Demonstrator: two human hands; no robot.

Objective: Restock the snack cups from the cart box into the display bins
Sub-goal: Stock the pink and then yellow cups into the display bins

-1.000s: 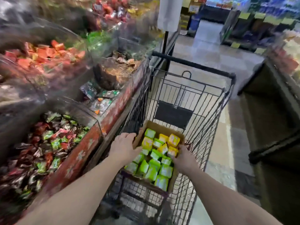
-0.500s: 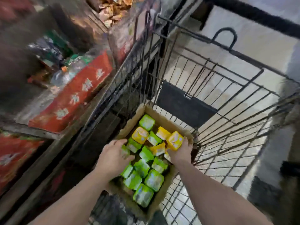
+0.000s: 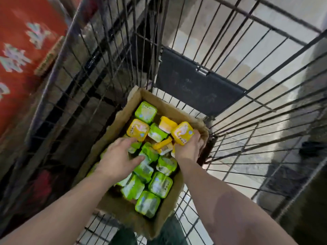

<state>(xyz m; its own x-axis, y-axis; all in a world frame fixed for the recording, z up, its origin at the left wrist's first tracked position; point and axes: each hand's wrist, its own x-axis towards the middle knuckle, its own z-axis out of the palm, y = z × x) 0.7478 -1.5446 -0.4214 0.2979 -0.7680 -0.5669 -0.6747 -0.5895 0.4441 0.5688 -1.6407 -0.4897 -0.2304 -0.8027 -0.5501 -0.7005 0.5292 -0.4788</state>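
Cups (image 3: 160, 184) (green and yellow) fill the box (image 3: 122, 121); the left hand (image 3: 117, 159) lies spread on them, the right hand (image 3: 190, 147) grips a yellow cup (image 3: 182, 132).

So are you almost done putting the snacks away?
Not nearly. Done: nothing that shows here; the display bins are out of view. In hand: the right hand grips one yellow cup, and the left hand reaches over the green cups. Left: the cardboard box in the cart is full of green and yellow cups.
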